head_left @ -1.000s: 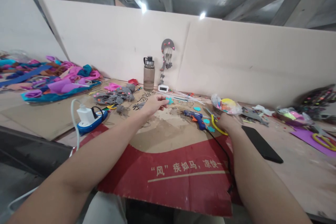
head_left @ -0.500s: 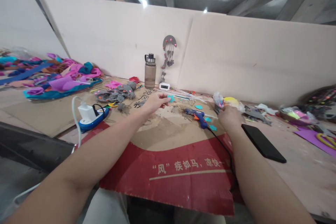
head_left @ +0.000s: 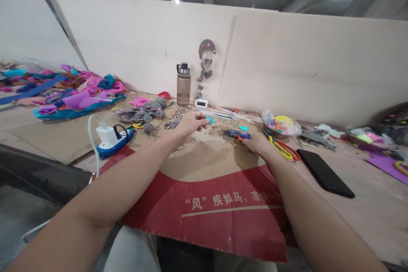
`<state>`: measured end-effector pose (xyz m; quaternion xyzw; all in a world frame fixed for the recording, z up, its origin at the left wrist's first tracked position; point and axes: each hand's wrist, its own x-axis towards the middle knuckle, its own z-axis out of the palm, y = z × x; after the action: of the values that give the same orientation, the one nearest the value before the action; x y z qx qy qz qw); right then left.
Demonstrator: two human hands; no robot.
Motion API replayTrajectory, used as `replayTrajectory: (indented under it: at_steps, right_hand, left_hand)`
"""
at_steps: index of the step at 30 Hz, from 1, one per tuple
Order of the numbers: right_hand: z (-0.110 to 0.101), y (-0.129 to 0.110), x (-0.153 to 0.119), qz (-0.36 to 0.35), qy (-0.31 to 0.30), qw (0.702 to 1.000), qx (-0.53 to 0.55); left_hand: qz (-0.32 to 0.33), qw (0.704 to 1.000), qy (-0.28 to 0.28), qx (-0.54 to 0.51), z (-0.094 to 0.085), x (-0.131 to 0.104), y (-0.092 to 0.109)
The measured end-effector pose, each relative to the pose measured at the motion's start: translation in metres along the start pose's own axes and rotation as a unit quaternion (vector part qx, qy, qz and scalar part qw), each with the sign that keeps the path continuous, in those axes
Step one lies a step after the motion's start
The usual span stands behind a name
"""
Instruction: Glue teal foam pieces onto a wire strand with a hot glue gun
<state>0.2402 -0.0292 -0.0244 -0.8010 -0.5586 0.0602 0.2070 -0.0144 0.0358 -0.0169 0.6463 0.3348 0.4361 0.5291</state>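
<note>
My left hand (head_left: 192, 123) pinches a small teal flower-shaped cutout (head_left: 209, 120) between thumb and fingertips, above the cardboard sheet (head_left: 188, 165). My right hand (head_left: 257, 142) is closed round the handle of a blue glue gun (head_left: 234, 134), whose nozzle end points left; most of the handle is hidden by the hand. Another teal cutout (head_left: 244, 128) lies just behind the gun. Scissors with yellow handles (head_left: 280, 148) and a red-handled pair (head_left: 290, 151) lie beside my right wrist.
At the left are a blue power strip (head_left: 110, 146), grey felt pieces (head_left: 140, 112) and a heap of coloured fabric (head_left: 76, 100). A water bottle (head_left: 183, 87) and small clock (head_left: 201, 103) stand behind. Right: a bowl (head_left: 282, 127) and black phone (head_left: 325, 173).
My right hand has moved left and toward me from beside the bowl onto the glue gun and has taken hold of it. The scissors now show by the wrist. My left hand stays nearly still.
</note>
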Motion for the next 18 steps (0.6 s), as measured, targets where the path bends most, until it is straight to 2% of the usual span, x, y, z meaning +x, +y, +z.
replayTrajectory:
  at_steps: [4,10,14,18]
  right_hand:
    - [-0.011,-0.004,0.004,0.045,-0.007,0.998,0.035]
    - [-0.015,-0.008,0.002,0.047,0.008,0.982,0.180]
    - [-0.025,-0.005,0.001,0.064,0.062,0.967,0.238]
    - [-0.045,-0.013,-0.008,0.053,0.111,0.932,0.340]
  left_hand:
    - [0.000,1.000,0.021,0.016,0.000,0.001,-0.001]
    - [-0.018,1.000,0.015,0.014,0.002,0.000,-0.002]
    - [-0.029,0.999,0.006,0.023,0.004,-0.003,0.000]
    - [-0.031,0.999,0.006,0.015,0.005,-0.004,-0.001]
